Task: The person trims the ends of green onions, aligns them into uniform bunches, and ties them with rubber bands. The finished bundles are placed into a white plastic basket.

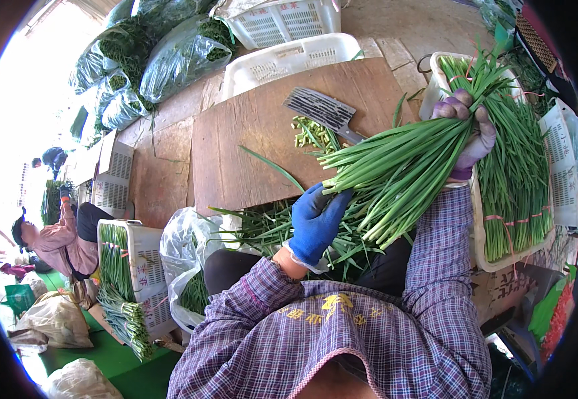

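My right hand (466, 129), in a purple and whitish glove, grips a large bunch of garlic chives (398, 164), whose pale stem ends point left. My left hand (316, 219), in a blue glove, has its fingers closed at the bunch's lower left stem ends; the fingertips are partly hidden. Behind the bunch lies a wooden board (249, 144). A cleaver (319, 107) rests flat on it, its handle partly covered by the leaves. Short cut stem pieces (311, 137) are scattered beside the blade. Loose chives (269, 224) lie over my lap under the left hand.
At right stands a white crate (477, 239) of tied chives. An open plastic bag (179, 249) and another chive crate (151, 259) are at left. Beyond the board are a white crate (289, 55) and filled bags (184, 60). A co-worker (69, 239) sits at far left.
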